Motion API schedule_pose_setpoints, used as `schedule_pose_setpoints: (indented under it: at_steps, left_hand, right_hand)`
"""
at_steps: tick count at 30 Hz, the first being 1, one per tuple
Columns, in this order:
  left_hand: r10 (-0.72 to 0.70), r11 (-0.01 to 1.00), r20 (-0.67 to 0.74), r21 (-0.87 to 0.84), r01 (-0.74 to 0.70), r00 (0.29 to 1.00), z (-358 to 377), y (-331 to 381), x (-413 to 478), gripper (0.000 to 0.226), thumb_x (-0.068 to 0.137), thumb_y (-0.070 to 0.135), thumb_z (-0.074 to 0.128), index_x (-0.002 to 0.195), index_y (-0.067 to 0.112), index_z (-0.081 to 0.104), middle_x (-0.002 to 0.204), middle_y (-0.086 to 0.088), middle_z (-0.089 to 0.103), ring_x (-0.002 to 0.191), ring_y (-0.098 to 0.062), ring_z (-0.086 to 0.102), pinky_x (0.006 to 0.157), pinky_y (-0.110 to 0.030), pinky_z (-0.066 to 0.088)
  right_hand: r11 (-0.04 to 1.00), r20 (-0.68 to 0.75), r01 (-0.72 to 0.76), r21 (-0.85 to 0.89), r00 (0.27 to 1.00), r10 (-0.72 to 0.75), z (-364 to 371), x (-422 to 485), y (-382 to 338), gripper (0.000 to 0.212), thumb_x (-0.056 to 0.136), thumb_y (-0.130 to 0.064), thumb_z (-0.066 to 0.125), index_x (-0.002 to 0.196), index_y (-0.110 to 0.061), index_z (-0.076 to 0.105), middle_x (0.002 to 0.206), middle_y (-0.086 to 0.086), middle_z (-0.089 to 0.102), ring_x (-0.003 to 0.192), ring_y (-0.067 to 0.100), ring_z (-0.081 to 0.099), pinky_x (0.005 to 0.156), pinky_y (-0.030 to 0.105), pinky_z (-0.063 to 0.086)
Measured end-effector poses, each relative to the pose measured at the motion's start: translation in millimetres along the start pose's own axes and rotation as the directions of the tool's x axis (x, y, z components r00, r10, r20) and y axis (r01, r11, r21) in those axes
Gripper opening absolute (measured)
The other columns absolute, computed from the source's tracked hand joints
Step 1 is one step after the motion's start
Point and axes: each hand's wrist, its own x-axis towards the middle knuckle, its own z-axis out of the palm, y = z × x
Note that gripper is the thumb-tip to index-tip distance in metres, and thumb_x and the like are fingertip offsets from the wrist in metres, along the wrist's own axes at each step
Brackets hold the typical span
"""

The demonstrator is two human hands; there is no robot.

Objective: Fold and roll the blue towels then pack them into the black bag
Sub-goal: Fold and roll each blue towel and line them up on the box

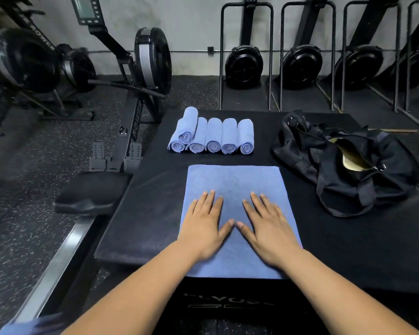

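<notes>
Black padded tabletop (348, 250): matte, filling the centre and right of the view. Flat blue terry-cloth towel (235, 180): one, rectangular, lying smooth at the near centre of the tabletop, its near edge at the tabletop's near edge. Left hand (205, 226): palm down on the near-left part of the flat towel, fingers straight and slightly fanned, gripping nothing. Right hand (269, 228): palm down on the near-right part of the same towel, fingers likewise straight and spread, gripping nothing; the two thumb tips almost meet. Rolled blue towels (213, 136): six, at the far centre of the tabletop, apart from the flat towel; five lie side by side in a touching row with spiral ends facing near, and the sixth rests tilted on top at the row's left end. Soft black fabric bag (344, 151): far right of the tabletop, to the right of the rolls and not touching them, slumped, straps trailing toward the near side, zip opening parted on a pale gold lining. Black rowing machine (140, 68): left of the tabletop on a speckled dark rubber floor (22, 226), its black seat (92, 192) just beside the tabletop's left edge. Upright rowing machines (300, 64): several, stood against the pale far wall.
</notes>
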Motion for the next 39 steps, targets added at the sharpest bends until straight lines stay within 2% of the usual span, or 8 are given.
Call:
schedule_pose_setpoints:
  at_steps: [4, 7, 10, 14, 20, 26, 34, 39]
  left_hand:
    - [0.022, 0.996, 0.029, 0.087, -0.025, 0.999, 2.7, -14.8, -14.2, 0.081, 0.104, 0.073, 0.016, 0.169, 0.027, 0.002, 0.175, 0.004, -0.015, 0.16, -0.014, -0.02, 0.131, -0.04, -0.007]
    - [0.03, 0.993, -0.019, 0.111, -0.028, 0.999, -1.7, -9.3, -15.0, 0.078, 0.105, 0.068, 0.021, 0.168, 0.021, 0.02, 0.176, -0.002, 0.007, 0.163, -0.021, 0.001, 0.132, -0.04, 0.004]
    - [0.188, 0.982, -0.048, 0.036, -0.187, 0.981, -2.9, -1.7, -33.4, 0.074, 0.105, 0.065, 0.031, 0.163, 0.019, 0.034, 0.173, -0.002, 0.023, 0.16, -0.023, 0.018, 0.13, -0.039, 0.014]
    - [0.249, 0.954, 0.043, 0.163, -0.253, 0.967, -0.9, -8.9, -59.3, 0.078, 0.103, 0.075, 0.017, 0.168, 0.033, 0.012, 0.176, 0.009, -0.004, 0.162, -0.013, -0.01, 0.132, -0.04, 0.001]
    - [0.219, 0.954, 0.089, 0.189, -0.232, 0.972, -4.3, -15.9, -68.2, 0.08, 0.102, 0.077, 0.009, 0.169, 0.033, 0.003, 0.176, 0.007, -0.011, 0.161, -0.013, -0.017, 0.131, -0.043, 0.003]
    - [0.309, 0.934, 0.075, 0.162, -0.317, 0.948, -10.9, -27.4, -100.9, 0.084, 0.101, 0.08, 0.024, 0.168, 0.034, 0.001, 0.175, 0.01, -0.015, 0.159, -0.01, -0.021, 0.132, -0.038, -0.004]
    - [0.391, 0.913, -0.08, 0.161, -0.375, 0.917, -1.7, -37.6, -115.2, 0.08, 0.095, 0.066, 0.059, 0.163, 0.032, 0.034, 0.174, 0.003, 0.021, 0.162, -0.019, 0.013, 0.13, -0.043, 0.019]
    - [0.434, 0.901, -0.242, 0.132, -0.414, 0.868, 1.4, -46.9, -120.0, 0.053, 0.095, 0.046, 0.072, 0.144, 0.027, 0.063, 0.161, -0.002, 0.047, 0.152, -0.026, 0.041, 0.119, -0.045, 0.037]
  right_hand:
    - [1.0, 0.002, -0.012, 0.019, 1.0, 0.012, -1.0, -13.4, 4.8, 0.074, 0.105, -0.069, 0.019, 0.168, -0.034, 0.006, 0.175, -0.007, -0.011, 0.16, 0.013, -0.016, 0.13, 0.037, -0.006]
    - [0.999, -0.006, -0.04, -0.009, 0.999, 0.04, -3.8, -16.0, 0.7, 0.073, 0.105, -0.069, 0.018, 0.168, -0.032, 0.01, 0.176, -0.003, -0.006, 0.162, 0.017, -0.009, 0.131, 0.04, 0.001]
    - [0.999, -0.017, 0.038, -0.023, 0.999, -0.038, -2.5, -33.8, -5.4, 0.079, 0.1, -0.073, 0.013, 0.167, -0.033, 0.014, 0.176, -0.004, -0.001, 0.162, 0.018, -0.002, 0.131, 0.041, 0.004]
    - [0.993, 0.016, 0.114, -0.01, 0.993, -0.113, -2.1, -55.4, 7.1, 0.074, 0.103, -0.075, 0.015, 0.167, -0.039, 0.006, 0.175, -0.01, -0.009, 0.16, 0.01, -0.012, 0.131, 0.038, -0.001]
    - [0.991, -0.007, 0.12, -0.055, 0.993, -0.121, -3.2, -69.4, 26.0, 0.078, 0.1, -0.076, 0.011, 0.167, -0.037, 0.012, 0.176, -0.008, -0.003, 0.161, 0.012, -0.008, 0.131, 0.038, 0.005]
    - [0.979, -0.067, 0.176, -0.105, 0.981, -0.184, -1.3, -97.4, 43.6, 0.075, 0.104, -0.073, 0.013, 0.166, -0.032, 0.024, 0.175, -0.004, 0.011, 0.162, 0.014, 0.002, 0.13, 0.04, 0.01]
    - [0.953, -0.203, 0.263, -0.151, 0.935, -0.29, 12.5, -129.0, 59.1, 0.082, 0.099, -0.077, 0.041, 0.162, -0.025, 0.037, 0.171, 0.0, 0.027, 0.159, 0.021, 0.023, 0.128, 0.047, 0.021]
    - [0.952, -0.374, 0.307, -0.021, 0.88, -0.292, 19.6, -131.5, 69.3, 0.058, 0.099, -0.057, 0.062, 0.144, -0.02, 0.063, 0.154, 0.003, 0.053, 0.144, 0.028, 0.048, 0.12, 0.051, 0.036]
